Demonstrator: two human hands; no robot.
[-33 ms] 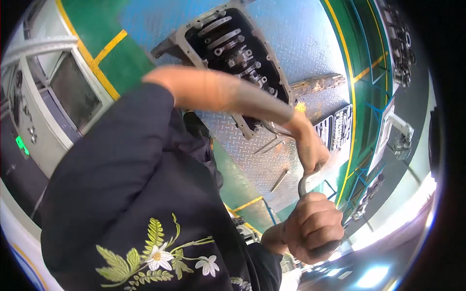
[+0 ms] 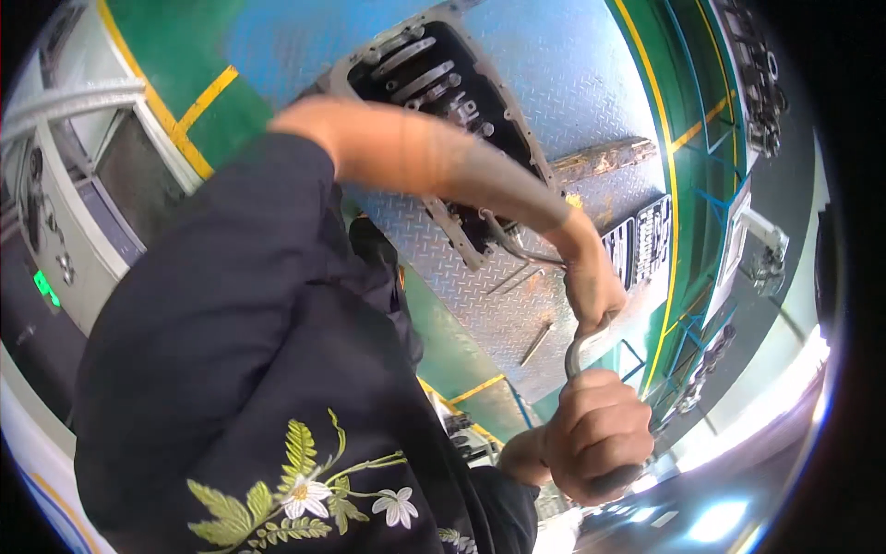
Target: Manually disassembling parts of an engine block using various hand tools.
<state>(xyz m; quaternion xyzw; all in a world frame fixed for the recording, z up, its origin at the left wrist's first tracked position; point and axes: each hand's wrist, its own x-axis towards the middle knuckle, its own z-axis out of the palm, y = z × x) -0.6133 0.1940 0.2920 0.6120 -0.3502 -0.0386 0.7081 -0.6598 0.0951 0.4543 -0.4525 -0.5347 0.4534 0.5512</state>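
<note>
A bent steel speed brace (image 2: 517, 247) runs from the near end of an open engine block (image 2: 526, 138) toward me. My left hand (image 2: 592, 294) is closed round its cranked middle, the left arm reaching across over the block. Nearer to me, my right hand (image 2: 602, 434) makes a fist round the brace's end, and a dark knob (image 2: 616, 480) pokes out below the fingers. Inside the block, crankshaft and bearing caps (image 2: 420, 78) show, partly covered by my left forearm. Where the brace meets the block, I cannot make out the fastener.
The block lies on a metal checker-plate surface (image 2: 554, 55). Near it are a thin rod (image 2: 510, 279), a short bar (image 2: 536, 343), a worn wooden block (image 2: 604, 161) and an open tool case (image 2: 651, 242). A grey cabinet (image 2: 83, 231) stands at left; blue railings (image 2: 715, 198) at right.
My left forearm has shifted slightly, uncovering more of the brace's shaft by the block. The view has moved a little; both hands keep their grip.
</note>
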